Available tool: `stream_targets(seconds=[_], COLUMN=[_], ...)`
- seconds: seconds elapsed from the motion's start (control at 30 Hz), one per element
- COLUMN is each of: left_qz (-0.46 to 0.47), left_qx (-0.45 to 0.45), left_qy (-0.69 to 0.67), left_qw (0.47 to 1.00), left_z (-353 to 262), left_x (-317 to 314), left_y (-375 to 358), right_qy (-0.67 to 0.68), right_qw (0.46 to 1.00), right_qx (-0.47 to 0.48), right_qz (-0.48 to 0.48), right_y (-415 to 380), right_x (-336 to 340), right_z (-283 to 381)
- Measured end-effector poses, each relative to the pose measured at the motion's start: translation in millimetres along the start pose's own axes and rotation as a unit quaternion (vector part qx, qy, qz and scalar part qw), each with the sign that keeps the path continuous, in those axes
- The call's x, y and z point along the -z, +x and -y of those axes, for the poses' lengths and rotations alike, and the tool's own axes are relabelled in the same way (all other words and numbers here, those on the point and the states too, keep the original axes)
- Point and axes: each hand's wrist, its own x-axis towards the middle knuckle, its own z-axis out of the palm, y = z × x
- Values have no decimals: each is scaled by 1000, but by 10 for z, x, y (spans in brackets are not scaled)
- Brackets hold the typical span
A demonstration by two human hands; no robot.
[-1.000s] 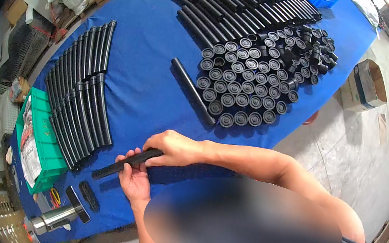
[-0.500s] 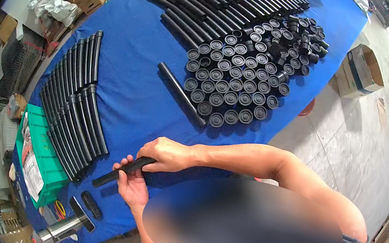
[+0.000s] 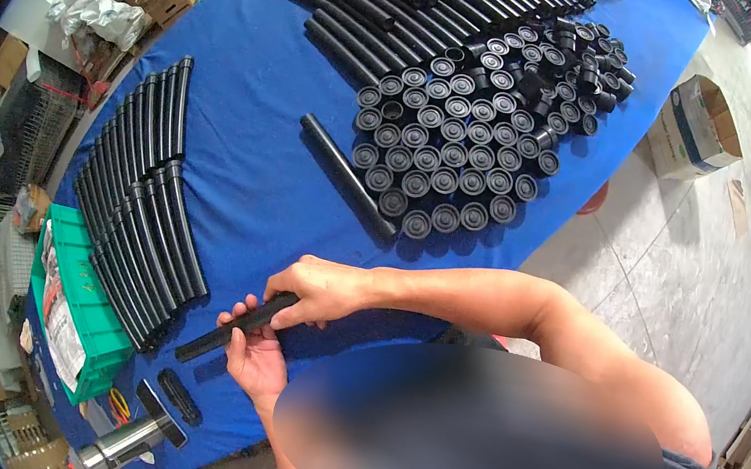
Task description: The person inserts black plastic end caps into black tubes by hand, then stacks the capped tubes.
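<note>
A dark, rough-looking black rod [image 3: 209, 343] lies across both hands, its free end pointing down-left over the blue cloth. My left hand [image 3: 257, 363] is palm up beneath it, with fingers and thumb curled round its middle. From above, my right hand [image 3: 321, 287] grips the upper end, which its fingers partly hide. Below the rod's free end sit a black oval piece [image 3: 179, 396] and a silver metal cylinder [image 3: 121, 445] with a dark flat plate. One single black tube [image 3: 347, 176] lies apart, beyond my right hand.
Black tubes with collared ends [image 3: 147, 200] lie in rows at left, beside a green crate [image 3: 100, 358]. Many round black caps [image 3: 450, 158] and more black tubes [image 3: 400, 5] cover the far side. Yellow scissors handles [image 3: 119, 405] show near the crate. A cardboard box [image 3: 697, 132] stands on the floor.
My right hand has shifted slightly on the rod's upper end, and a fingertip now shows below it. My left hand and the rod stay nearly in place. The whole view has moved a little.
</note>
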Motion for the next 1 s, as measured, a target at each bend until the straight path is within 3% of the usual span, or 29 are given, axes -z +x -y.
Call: stream_targets(seconds=[0.07,0.13,0.17,0.27,0.57,0.67,0.77,0.87,0.97,1.0], left_qz=[-20,-25,-21,-8,14,11,-10,-6,-2,-4], left_qx=[9,9,6,3,26,21,28,19,18,21], left_qy=[-11,-18,-18,-18,-76,-53,-58,-59,-56,-56], left_qw=[1000,999,1000,1000,997,998,998,998,998,998], left_z=[12,20,18,8,-19,-3,-1,-4,-4,-9], left_x=[-85,-87,-33,8,33,-6,-34,-12,21,29], left_y=[17,38,42,13,12,20,47,22,13,12], right_qy=[-141,-265,-260,-178,-187,-146,-229,-223,-94,-77], right_qw=[971,877,880,952,928,953,917,911,979,981], right_qx=[165,322,324,221,288,240,278,297,165,161], right_qz=[-101,-237,-231,-112,-147,-110,-169,-178,-80,-73], right_y=[102,119,101,88,104,142,80,56,74,66], right_x=[-85,-187,-195,-118,-145,-115,-136,-123,-35,-27], right_z=[-250,-307,-305,-288,-333,-362,-314,-266,-216,-201])
